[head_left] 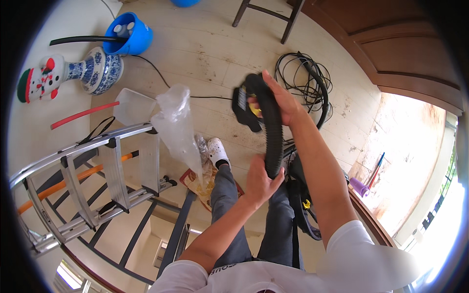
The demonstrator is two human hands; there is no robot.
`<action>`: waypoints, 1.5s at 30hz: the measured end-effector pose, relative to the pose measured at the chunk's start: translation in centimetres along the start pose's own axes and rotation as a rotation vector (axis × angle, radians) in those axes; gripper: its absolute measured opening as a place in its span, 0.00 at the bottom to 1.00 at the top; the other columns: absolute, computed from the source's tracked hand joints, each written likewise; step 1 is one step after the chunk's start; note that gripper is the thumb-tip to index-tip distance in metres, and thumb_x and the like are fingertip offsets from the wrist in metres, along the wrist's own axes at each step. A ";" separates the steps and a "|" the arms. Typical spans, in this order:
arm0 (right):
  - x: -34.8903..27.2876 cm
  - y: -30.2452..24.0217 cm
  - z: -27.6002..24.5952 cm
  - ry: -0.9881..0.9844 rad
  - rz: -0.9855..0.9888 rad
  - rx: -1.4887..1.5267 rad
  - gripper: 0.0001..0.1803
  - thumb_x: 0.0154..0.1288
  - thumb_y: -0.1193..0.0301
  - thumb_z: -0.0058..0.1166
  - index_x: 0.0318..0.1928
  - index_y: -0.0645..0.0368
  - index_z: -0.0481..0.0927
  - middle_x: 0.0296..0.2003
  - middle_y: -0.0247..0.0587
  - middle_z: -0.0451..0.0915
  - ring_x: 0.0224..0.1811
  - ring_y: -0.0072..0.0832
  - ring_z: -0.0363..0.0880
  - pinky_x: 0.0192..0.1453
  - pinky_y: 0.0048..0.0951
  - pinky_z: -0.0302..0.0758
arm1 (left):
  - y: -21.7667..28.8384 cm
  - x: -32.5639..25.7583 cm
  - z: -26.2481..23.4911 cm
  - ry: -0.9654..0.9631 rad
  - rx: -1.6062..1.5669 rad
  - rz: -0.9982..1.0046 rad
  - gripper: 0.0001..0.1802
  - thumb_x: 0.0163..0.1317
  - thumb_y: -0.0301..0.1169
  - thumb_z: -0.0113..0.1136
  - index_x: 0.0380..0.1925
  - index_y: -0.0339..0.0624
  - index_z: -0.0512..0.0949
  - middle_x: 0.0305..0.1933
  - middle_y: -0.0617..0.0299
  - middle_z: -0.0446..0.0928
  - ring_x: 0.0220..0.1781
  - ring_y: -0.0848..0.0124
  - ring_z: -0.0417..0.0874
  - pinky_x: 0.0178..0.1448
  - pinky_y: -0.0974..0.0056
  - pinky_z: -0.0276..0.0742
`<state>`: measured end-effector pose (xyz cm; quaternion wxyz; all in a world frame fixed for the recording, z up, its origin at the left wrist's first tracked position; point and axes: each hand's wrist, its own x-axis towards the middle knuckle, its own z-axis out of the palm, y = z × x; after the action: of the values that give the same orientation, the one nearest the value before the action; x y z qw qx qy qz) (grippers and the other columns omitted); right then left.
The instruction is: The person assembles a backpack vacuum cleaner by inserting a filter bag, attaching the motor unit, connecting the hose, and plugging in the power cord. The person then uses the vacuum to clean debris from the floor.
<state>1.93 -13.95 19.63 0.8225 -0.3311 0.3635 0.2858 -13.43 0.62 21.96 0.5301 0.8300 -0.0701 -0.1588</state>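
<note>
A thick black corrugated hose (273,141) runs upright between my two hands, in front of my legs. Its lower part is wrapped by the fingers of my left hand (261,183). Higher up, my right hand (284,103) grips the upper part, with fingertips showing on its far side. Beside those fingertips is a bulky black piece with a yellow part (248,105); it is slightly blurred, and its exact kind cannot be made out. By my right leg stands a dark machine (302,215) with a yellow catch, partly hidden by my right arm.
Coiled black cable (304,73) lies on the tiled floor ahead. To the left are an aluminium ladder (117,171), a clear plastic bag (176,117), a blue bucket (139,39) and a blue-and-white vase (102,71). A purple container (359,187) stands at the right.
</note>
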 end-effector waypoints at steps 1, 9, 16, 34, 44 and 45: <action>-0.3 0.6 -1.3 0.080 0.000 -0.182 0.26 0.56 0.50 0.59 0.40 0.61 0.71 0.26 0.43 0.76 0.23 0.27 0.75 0.24 0.29 0.76 | -0.3 -1.3 0.5 -0.018 0.032 0.049 0.24 0.50 0.33 0.66 0.41 0.33 0.66 0.32 0.52 0.70 0.35 0.58 0.73 0.41 0.57 0.70; -8.2 8.0 -6.9 0.241 -0.032 -0.145 0.12 0.59 0.67 0.54 0.38 0.60 0.70 0.24 0.37 0.74 0.20 0.23 0.73 0.21 0.25 0.74 | -2.2 -7.6 0.5 -0.596 0.012 0.047 0.28 0.51 0.49 0.65 0.41 0.38 0.70 0.31 0.56 0.72 0.33 0.59 0.76 0.38 0.58 0.71; -11.0 10.9 -7.1 0.234 -0.086 -0.118 0.14 0.59 0.67 0.54 0.42 0.62 0.70 0.25 0.39 0.74 0.20 0.24 0.74 0.23 0.26 0.74 | -5.9 -9.0 -2.5 -0.597 0.016 -0.144 0.22 0.57 0.45 0.61 0.40 0.38 0.73 0.33 0.55 0.76 0.34 0.62 0.78 0.40 0.62 0.74; -2.5 11.6 -5.4 0.410 -0.210 -0.359 0.16 0.56 0.67 0.55 0.39 0.64 0.68 0.22 0.38 0.71 0.18 0.25 0.71 0.21 0.29 0.71 | -12.1 -9.1 -7.1 -0.422 0.222 -0.488 0.17 0.60 0.43 0.57 0.37 0.39 0.75 0.36 0.56 0.79 0.37 0.62 0.81 0.41 0.61 0.76; -0.5 12.4 -4.6 0.392 -0.171 -0.555 0.16 0.55 0.66 0.55 0.38 0.66 0.69 0.18 0.38 0.72 0.15 0.26 0.71 0.19 0.30 0.70 | -14.4 -9.2 -8.4 -0.368 0.198 -0.518 0.16 0.60 0.42 0.57 0.36 0.39 0.74 0.33 0.56 0.79 0.33 0.63 0.81 0.39 0.61 0.76; -0.4 12.3 -4.4 0.358 -0.099 -0.581 0.17 0.55 0.66 0.55 0.38 0.67 0.69 0.18 0.38 0.72 0.15 0.25 0.71 0.19 0.30 0.70 | -14.8 -9.4 -8.4 -0.369 0.191 -0.542 0.16 0.60 0.42 0.57 0.36 0.40 0.74 0.33 0.56 0.79 0.33 0.63 0.81 0.39 0.61 0.76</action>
<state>-8.86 -9.77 13.45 0.6297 -0.6139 0.3890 0.2743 -20.21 16.89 13.65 0.3667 0.8217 0.0435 -0.4341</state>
